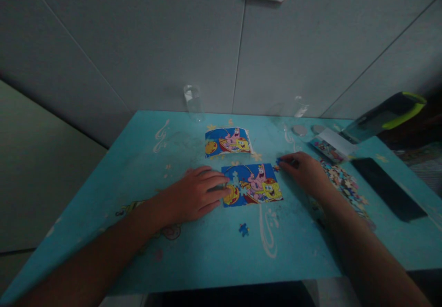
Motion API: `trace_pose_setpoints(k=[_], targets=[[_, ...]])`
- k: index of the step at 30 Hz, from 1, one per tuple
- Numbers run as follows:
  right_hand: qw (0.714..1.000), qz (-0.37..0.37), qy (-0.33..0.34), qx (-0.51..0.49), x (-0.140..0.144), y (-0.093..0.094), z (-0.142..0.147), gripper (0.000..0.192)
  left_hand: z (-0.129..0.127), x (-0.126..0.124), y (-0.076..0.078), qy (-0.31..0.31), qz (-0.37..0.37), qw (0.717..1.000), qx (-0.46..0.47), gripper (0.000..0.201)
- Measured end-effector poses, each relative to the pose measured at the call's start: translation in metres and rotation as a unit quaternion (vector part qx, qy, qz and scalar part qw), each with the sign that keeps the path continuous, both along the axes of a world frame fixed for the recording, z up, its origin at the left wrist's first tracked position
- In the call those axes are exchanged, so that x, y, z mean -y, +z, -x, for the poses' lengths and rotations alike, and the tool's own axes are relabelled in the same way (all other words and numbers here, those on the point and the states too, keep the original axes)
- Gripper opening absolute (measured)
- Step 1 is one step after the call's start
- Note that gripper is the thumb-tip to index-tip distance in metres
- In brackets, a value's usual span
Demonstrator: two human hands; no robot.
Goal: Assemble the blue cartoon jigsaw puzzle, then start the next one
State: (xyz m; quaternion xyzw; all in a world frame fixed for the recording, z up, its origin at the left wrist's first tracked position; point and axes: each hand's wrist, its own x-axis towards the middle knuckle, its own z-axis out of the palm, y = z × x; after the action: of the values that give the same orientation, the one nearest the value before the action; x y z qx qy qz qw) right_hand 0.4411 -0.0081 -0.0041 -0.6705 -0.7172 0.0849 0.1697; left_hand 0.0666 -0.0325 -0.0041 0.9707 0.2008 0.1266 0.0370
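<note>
A jigsaw puzzle (255, 187) with cartoon figures on blue lies in the middle of the table, with a few gaps in its left half. My left hand (203, 192) rests flat with fingers apart, its fingertips at the puzzle's left edge. Just off the puzzle's upper right corner, my right hand (304, 171) pinches a small blue puzzle piece (278, 161) between thumb and finger. Another piece shows close by at that corner. One loose blue piece (243, 229) lies below the puzzle. Behind the puzzle is a paper reference picture (228, 141) of the same scene.
A heap of puzzle pieces (345, 185) lies right of my right arm, beside a dark phone-like slab (388, 188). Farther back are a small printed box (331, 147), a round lid (299, 130), a clear jar (194, 102) and a dark bottle (383, 116). A wall closes the far side.
</note>
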Motion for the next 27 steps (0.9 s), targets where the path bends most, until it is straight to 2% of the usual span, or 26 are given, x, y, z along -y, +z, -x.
trace_pose_setpoints(k=[10,15,19,21,24,27], targets=[[0.997,-0.035,0.042,0.048,-0.001,-0.004,-0.003,0.035,0.000,0.001,0.001,0.001,0.002,1.000,-0.006,0.037],[0.998,-0.055,-0.013,0.038,-0.006,-0.002,-0.003,0.038,0.000,0.001,-0.002,0.002,0.006,1.000,0.003,0.038],[0.997,-0.048,-0.028,-0.061,-0.002,0.007,0.008,0.036,-0.001,0.001,-0.002,0.002,0.004,1.000,0.015,0.038],[0.988,-0.017,0.003,-0.152,0.005,0.014,0.019,0.037,-0.001,0.001,0.000,0.002,0.001,1.000,0.016,0.037],[0.960,0.051,0.060,-0.267,0.016,0.020,0.036,0.037,-0.002,0.001,0.001,0.003,0.001,1.000,0.013,0.038],[0.947,0.085,0.087,-0.297,0.023,0.022,0.044,0.036,-0.001,0.001,0.001,0.004,0.004,1.000,0.003,0.038]])
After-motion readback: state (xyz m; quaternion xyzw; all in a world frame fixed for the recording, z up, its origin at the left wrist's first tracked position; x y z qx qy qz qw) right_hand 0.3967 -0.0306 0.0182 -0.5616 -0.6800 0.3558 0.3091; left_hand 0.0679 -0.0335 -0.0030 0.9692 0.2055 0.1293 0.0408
